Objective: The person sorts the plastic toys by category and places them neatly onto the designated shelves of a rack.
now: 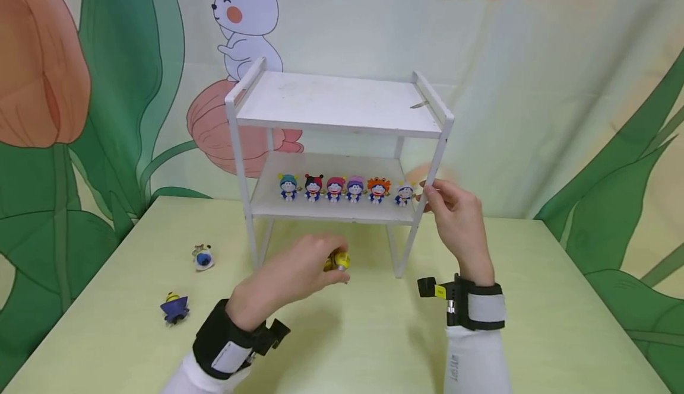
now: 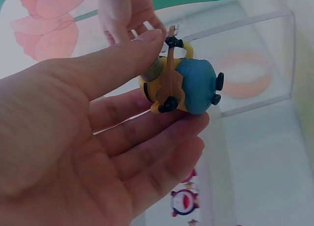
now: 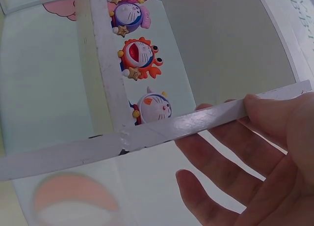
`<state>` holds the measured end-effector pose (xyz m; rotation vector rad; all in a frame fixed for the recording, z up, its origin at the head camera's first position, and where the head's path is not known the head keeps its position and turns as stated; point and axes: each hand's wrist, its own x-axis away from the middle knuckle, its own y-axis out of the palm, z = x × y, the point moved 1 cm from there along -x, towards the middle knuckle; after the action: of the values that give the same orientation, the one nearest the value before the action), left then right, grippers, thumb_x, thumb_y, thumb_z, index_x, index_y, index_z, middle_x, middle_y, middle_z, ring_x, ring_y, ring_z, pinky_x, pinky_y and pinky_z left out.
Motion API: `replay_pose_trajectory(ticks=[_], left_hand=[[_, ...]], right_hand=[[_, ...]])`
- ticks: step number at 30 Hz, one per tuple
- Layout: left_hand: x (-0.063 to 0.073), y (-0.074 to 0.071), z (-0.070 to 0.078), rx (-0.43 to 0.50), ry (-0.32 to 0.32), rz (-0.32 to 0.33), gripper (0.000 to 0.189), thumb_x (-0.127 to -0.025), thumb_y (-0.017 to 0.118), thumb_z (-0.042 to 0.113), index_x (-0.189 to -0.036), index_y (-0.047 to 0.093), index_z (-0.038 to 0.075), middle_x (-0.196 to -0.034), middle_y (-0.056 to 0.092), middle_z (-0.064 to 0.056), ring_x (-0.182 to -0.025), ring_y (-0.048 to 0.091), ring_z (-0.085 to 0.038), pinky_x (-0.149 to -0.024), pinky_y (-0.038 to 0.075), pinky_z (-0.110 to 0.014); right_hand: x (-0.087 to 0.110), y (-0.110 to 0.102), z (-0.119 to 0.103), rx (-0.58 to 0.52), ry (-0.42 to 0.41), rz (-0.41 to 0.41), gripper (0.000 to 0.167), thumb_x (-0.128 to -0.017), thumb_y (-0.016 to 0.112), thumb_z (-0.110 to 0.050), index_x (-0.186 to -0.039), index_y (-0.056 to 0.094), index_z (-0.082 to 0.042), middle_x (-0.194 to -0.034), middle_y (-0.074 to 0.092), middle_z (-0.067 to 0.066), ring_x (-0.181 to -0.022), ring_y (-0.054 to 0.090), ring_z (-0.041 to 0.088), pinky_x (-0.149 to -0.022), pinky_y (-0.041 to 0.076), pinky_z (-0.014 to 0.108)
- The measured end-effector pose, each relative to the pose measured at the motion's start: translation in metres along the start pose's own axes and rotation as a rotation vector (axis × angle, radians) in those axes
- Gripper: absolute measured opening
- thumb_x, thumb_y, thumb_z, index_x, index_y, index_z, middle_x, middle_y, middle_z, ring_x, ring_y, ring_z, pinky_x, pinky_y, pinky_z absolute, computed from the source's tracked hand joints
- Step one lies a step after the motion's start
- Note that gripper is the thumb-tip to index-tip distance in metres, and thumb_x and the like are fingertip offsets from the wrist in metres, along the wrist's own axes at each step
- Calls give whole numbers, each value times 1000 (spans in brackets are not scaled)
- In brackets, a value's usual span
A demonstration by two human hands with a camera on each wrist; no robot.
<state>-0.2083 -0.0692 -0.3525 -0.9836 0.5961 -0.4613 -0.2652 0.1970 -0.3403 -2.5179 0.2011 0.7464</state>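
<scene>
In the head view my left hand (image 1: 299,266) is low in front of the white shelf rack (image 1: 342,219). Its thumb and fingers pinch a yellow minion figurine (image 2: 169,86) in blue trousers with a brown guitar, tipped sideways in the left wrist view. My right hand (image 1: 459,222) grips the rack's right front post (image 3: 196,120), thumb on one side and fingertips behind. Several small figurines (image 1: 335,189) in blue and white with colourful animal hats stand in a row along the lower shelf. The one in the white hat (image 1: 404,193) is closest to my right hand.
On the yellow-green table (image 1: 534,323), to the left, lie a small white and blue figurine (image 1: 203,257) and a figurine in dark blue with a yellow top (image 1: 174,308). The rack's upper shelf (image 1: 336,100) overhangs the row. Behind hangs a printed curtain (image 1: 513,85).
</scene>
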Motion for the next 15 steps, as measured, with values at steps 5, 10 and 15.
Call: replay_pose_trajectory(ticks=[5, 10, 15], left_hand=[[-12, -22, 14, -15, 42, 14, 26, -84, 79, 21, -96, 62, 6, -83, 57, 2, -73, 52, -13, -64, 46, -25], [-26, -49, 31, -85, 59, 13, 29, -86, 78, 24, -103, 64, 6, -89, 61, 1, -78, 55, -15, -70, 48, -27], [-43, -77, 48, -165, 81, 15, 35, -87, 76, 26, -112, 63, 5, -100, 64, -3, -86, 58, -16, -77, 49, -29]], right_hand=[[-1, 0, 1, 13, -12, 5, 28, -101, 56, -21, -113, 69, 0, -93, 72, 15, -77, 67, 26, -75, 50, 41], [-1, 0, 1, 3, -14, -4, 28, -101, 57, -22, -115, 69, -1, -93, 72, 14, -77, 67, 25, -77, 51, 42], [0, 0, 2, -4, -15, -4, 28, -101, 57, -20, -115, 69, 0, -94, 72, 16, -77, 67, 28, -80, 52, 46]])
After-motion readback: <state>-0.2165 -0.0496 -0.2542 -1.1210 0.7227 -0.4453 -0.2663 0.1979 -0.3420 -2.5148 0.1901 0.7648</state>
